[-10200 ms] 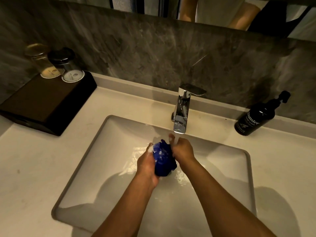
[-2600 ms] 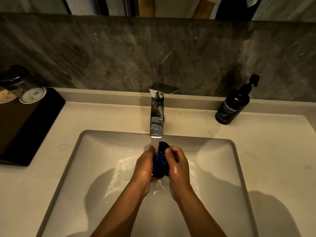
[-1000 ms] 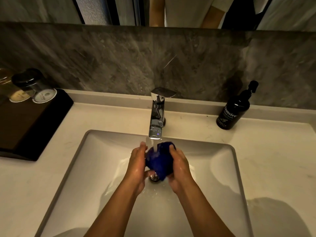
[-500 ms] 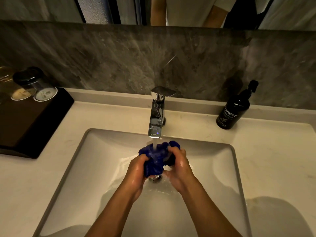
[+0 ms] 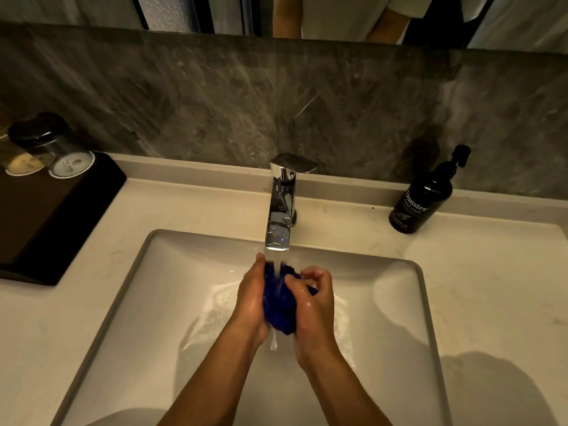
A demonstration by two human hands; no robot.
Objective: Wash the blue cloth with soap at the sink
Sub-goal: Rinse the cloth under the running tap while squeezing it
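Note:
The wet blue cloth (image 5: 279, 305) is bunched into a ball between my two hands over the white sink (image 5: 147, 302), right under the chrome faucet (image 5: 280, 210). Water runs from the spout onto the cloth and drips off its bottom. My left hand (image 5: 250, 299) cups the cloth's left side. My right hand (image 5: 313, 305) grips its right side with fingers curled over the top. Foamy water lies in the basin around my hands. Most of the cloth is hidden between my palms.
A black pump bottle of hand wash (image 5: 422, 201) stands on the counter at the back right. A dark tray (image 5: 46, 216) with two upturned glasses (image 5: 52, 146) sits at the left. A grey stone backsplash and a mirror rise behind the faucet.
The cloth was spread a little above my hands half a second ago; now it is squeezed tighter and lower between my palms under the stream.

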